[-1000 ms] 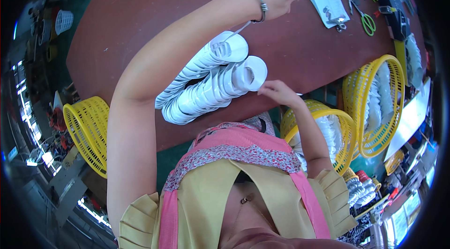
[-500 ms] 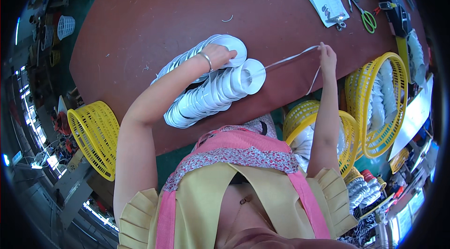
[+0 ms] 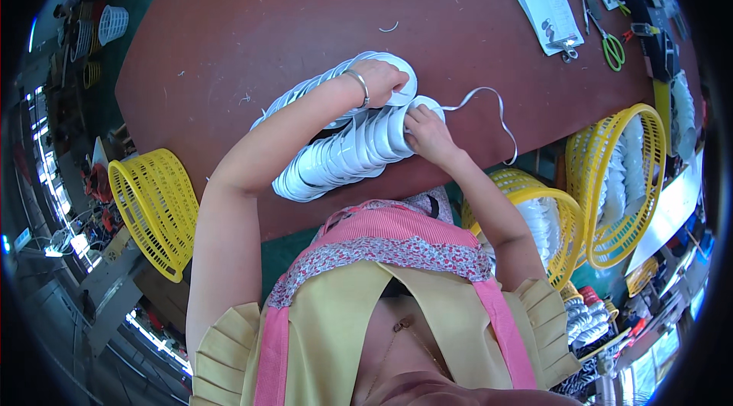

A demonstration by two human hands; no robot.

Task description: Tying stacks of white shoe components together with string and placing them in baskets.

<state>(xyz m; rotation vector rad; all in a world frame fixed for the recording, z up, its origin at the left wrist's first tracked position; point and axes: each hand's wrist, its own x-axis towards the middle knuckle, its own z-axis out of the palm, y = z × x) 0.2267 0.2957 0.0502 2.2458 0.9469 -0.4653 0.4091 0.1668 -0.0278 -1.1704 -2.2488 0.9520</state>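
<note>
Two long rows of white, shiny, nested cup-like pieces lie side by side on the table. My left hand [image 3: 379, 84], a bangle on its wrist, rests with curled fingers at the right end of the far row [image 3: 305, 89]; what its fingertips pinch is hidden. My right hand [image 3: 430, 135] is closed at the open right end of the near row [image 3: 343, 152], its fingertips partly hidden inside the rim. A narrow white ribbon [image 3: 500, 112] runs from that opening, arcs right across the table and hangs over the near edge.
Yellow plastic baskets [image 3: 655, 184] holding white pieces stand at the right, beside the brown table [image 3: 252, 1]. Another yellow basket [image 3: 156, 211] is at the left. At the far right lie clipped papers [image 3: 542, 9] and green-handled scissors [image 3: 613, 52].
My right hand has moved left from out along the ribbon to the near row's open end, and the ribbon now lies slack in a loop. My left hand stays on the far row.
</note>
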